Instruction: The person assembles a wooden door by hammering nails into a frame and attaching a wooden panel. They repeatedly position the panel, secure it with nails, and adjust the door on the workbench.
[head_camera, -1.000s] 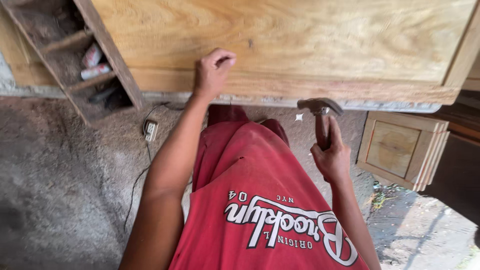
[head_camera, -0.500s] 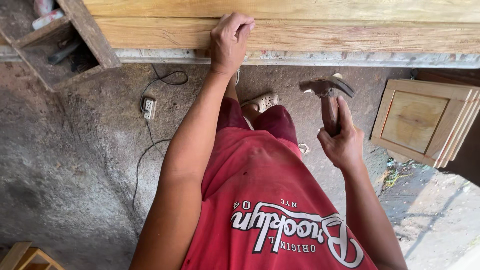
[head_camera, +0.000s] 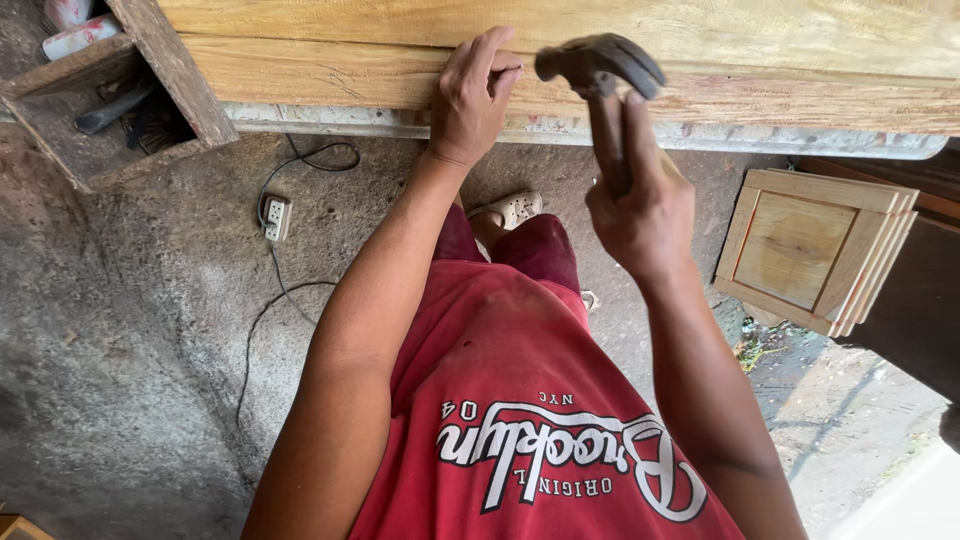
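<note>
The left hand (head_camera: 470, 100) pinches its fingertips against the wooden board (head_camera: 330, 72) edge while the right hand (head_camera: 640, 215) clamps the stiff, head-heavy claw hammer (head_camera: 600, 70) low on its handle, raised just beside.

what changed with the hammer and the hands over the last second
The right hand has swung the hammer up and in from beside the body, so its blurred head now sits close to the left hand. That hand stayed pinched at the edge of the wooden plank. Nothing was picked up or let go. The stacked wooden panels and the power strip on the floor have not moved.
</note>
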